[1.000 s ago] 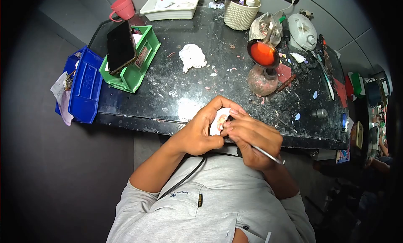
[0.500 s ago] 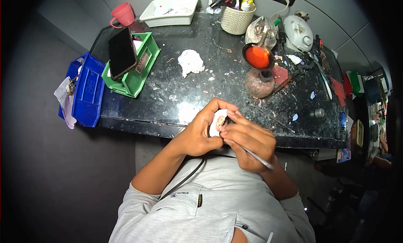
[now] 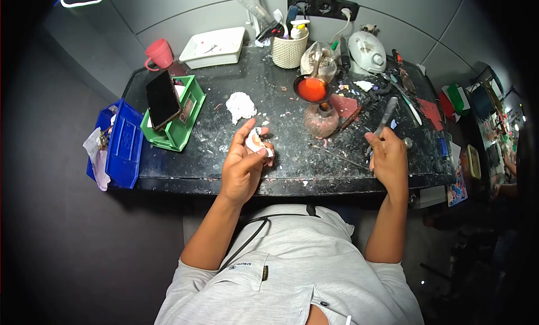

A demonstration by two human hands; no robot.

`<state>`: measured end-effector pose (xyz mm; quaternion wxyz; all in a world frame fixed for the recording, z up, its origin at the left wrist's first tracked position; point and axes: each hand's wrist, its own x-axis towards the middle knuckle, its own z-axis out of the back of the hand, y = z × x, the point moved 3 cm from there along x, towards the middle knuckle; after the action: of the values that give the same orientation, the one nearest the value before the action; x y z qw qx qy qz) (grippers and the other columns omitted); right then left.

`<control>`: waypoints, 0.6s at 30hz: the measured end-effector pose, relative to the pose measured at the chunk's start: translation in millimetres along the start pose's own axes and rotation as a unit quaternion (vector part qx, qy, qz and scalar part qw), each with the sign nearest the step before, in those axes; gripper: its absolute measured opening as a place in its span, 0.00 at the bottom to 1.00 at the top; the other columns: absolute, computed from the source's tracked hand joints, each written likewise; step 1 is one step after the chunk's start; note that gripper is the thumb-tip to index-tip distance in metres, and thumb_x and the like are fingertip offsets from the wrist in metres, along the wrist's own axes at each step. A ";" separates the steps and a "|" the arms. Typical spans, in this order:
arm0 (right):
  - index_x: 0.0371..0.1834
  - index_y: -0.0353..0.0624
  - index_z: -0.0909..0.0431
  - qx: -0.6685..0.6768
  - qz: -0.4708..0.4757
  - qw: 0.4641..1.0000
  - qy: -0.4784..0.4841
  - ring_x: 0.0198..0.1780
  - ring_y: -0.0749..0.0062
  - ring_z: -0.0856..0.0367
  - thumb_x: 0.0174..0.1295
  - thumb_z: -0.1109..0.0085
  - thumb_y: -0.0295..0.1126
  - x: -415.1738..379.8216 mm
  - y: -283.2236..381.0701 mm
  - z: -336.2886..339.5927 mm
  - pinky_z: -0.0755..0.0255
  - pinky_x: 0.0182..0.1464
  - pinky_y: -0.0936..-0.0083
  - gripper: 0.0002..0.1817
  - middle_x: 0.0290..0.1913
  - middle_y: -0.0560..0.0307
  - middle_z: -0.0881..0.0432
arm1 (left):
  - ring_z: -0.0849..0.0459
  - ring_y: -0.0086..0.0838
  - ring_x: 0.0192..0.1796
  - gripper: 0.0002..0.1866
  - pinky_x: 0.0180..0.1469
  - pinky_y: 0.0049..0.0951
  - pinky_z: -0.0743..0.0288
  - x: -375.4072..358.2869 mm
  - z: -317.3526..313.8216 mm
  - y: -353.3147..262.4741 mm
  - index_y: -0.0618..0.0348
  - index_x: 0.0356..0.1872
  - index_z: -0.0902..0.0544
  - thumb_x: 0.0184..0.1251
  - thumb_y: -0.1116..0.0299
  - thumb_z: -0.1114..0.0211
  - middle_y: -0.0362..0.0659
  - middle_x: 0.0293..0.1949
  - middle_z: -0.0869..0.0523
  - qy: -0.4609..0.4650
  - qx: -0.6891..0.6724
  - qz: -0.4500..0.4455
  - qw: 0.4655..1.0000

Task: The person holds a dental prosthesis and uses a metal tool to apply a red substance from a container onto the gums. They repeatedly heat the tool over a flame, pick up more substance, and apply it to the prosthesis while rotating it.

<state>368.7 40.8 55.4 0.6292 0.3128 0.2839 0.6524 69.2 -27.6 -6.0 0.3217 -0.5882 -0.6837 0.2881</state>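
Note:
My left hand (image 3: 242,166) is closed round a small white plaster dental model (image 3: 255,141) with pinkish wax on it, held above the front of the black workbench (image 3: 213,156). Its lower side is hidden by my fingers and thumb. Over the right part of the bench, my right hand (image 3: 389,161) grips a grey metal wax carving tool (image 3: 387,113), one end pointing up and away, slightly blurred. Between the hands lies a thin metal instrument (image 3: 342,156). A ladle of red melted wax (image 3: 312,90) sits just beyond a round spirit burner (image 3: 321,122).
A crumpled white cloth (image 3: 241,106) lies past my left hand. Leftward are a green bin (image 3: 191,109) with a phone (image 3: 163,100) on it and a blue bin (image 3: 124,148). A white tray (image 3: 213,58), a pink mug (image 3: 160,54) and a woven holder (image 3: 289,53) stand behind.
My hands have moved apart. The left carried the dental model left and up; the right took the carving tool away from it to the right. The camera view has also shifted.

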 end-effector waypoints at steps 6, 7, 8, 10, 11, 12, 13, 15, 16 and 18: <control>0.33 0.36 0.22 -0.216 0.033 0.974 -0.061 0.29 0.39 0.18 0.64 0.27 0.37 15.8 -6.0 -4.9 0.26 0.37 0.52 0.16 0.25 0.41 0.16 | 0.13 0.32 0.53 0.35 0.58 0.29 0.18 5.3 11.2 -8.2 0.65 0.72 0.37 0.65 0.86 0.31 0.62 0.69 0.25 0.002 0.019 -0.047 0.999; 0.34 0.37 0.21 -0.208 0.051 0.971 -0.102 0.30 0.39 0.18 0.63 0.26 0.37 15.5 0.0 -5.5 0.25 0.39 0.50 0.16 0.26 0.40 0.15 | 0.13 0.32 0.53 0.35 0.58 0.29 0.18 5.5 12.0 -10.9 0.65 0.72 0.37 0.65 0.86 0.31 0.62 0.69 0.25 0.006 0.022 -0.048 0.999; 0.39 0.39 0.19 -0.181 0.027 0.979 -0.089 0.39 0.42 0.15 0.59 0.23 0.39 15.8 4.5 -7.9 0.24 0.46 0.51 0.17 0.34 0.41 0.13 | 0.13 0.32 0.54 0.36 0.59 0.30 0.17 5.7 12.8 -14.8 0.64 0.72 0.37 0.65 0.86 0.30 0.62 0.68 0.24 -0.004 0.041 -0.059 0.997; 0.44 0.37 0.19 -0.146 0.076 0.985 -0.059 0.45 0.44 0.16 0.56 0.21 0.41 11.5 30.2 -17.9 0.24 0.50 0.53 0.22 0.41 0.41 0.14 | 0.13 0.35 0.53 0.36 0.53 0.29 0.16 4.1 10.6 -21.4 0.59 0.74 0.35 0.67 0.81 0.28 0.62 0.64 0.20 -0.024 0.091 -0.093 0.991; 0.48 0.36 0.18 -0.114 0.125 0.985 -0.027 0.52 0.46 0.17 0.53 0.19 0.43 10.0 38.1 -23.4 0.24 0.55 0.56 0.27 0.47 0.41 0.15 | 0.13 0.35 0.53 0.36 0.53 0.29 0.16 3.9 10.7 -23.9 0.59 0.74 0.35 0.67 0.81 0.28 0.62 0.64 0.20 -0.023 0.095 -0.092 0.991; 0.48 0.36 0.18 -0.110 0.123 0.986 -0.027 0.52 0.46 0.17 0.53 0.19 0.43 13.1 32.3 -34.3 0.24 0.55 0.56 0.27 0.47 0.41 0.15 | 0.11 0.37 0.53 0.36 0.52 0.28 0.14 3.6 12.6 -26.3 0.60 0.74 0.35 0.67 0.81 0.28 0.62 0.61 0.18 -0.038 0.112 -0.079 0.990; 0.50 0.33 0.19 -0.125 0.175 0.975 -0.053 0.56 0.47 0.20 0.51 0.18 0.45 17.7 26.5 -50.8 0.26 0.59 0.57 0.31 0.51 0.42 0.17 | 0.10 0.39 0.53 0.37 0.52 0.28 0.13 3.6 14.4 -28.8 0.61 0.75 0.35 0.67 0.80 0.28 0.61 0.58 0.16 -0.053 0.129 -0.066 0.988; 0.53 0.30 0.20 -0.136 0.227 0.961 -0.081 0.61 0.48 0.24 0.48 0.17 0.46 18.5 27.7 -62.9 0.28 0.63 0.58 0.36 0.55 0.42 0.20 | 0.09 0.43 0.53 0.37 0.51 0.29 0.11 4.6 17.7 -33.3 0.64 0.76 0.36 0.69 0.77 0.28 0.61 0.53 0.13 -0.047 0.149 -0.080 0.984; 0.56 0.29 0.22 -0.141 0.207 0.967 -0.048 0.62 0.47 0.25 0.48 0.17 0.46 16.8 33.8 -65.2 0.30 0.66 0.58 0.39 0.55 0.42 0.20 | 0.09 0.44 0.53 0.36 0.51 0.31 0.10 4.2 20.0 -34.8 0.66 0.76 0.37 0.71 0.75 0.30 0.61 0.53 0.13 -0.054 0.140 -0.075 0.986; 0.59 0.29 0.22 -0.142 0.195 0.970 -0.027 0.64 0.47 0.27 0.47 0.16 0.47 16.5 35.5 -69.7 0.31 0.69 0.58 0.41 0.55 0.42 0.20 | 0.10 0.46 0.53 0.34 0.52 0.34 0.09 4.0 25.9 -37.7 0.69 0.77 0.39 0.76 0.71 0.34 0.62 0.54 0.14 -0.050 0.125 -0.073 0.988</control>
<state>292.3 57.2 38.6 0.5351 0.2868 0.1045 0.7877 25.3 -29.4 7.4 0.3781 -0.4768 -0.6985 0.3765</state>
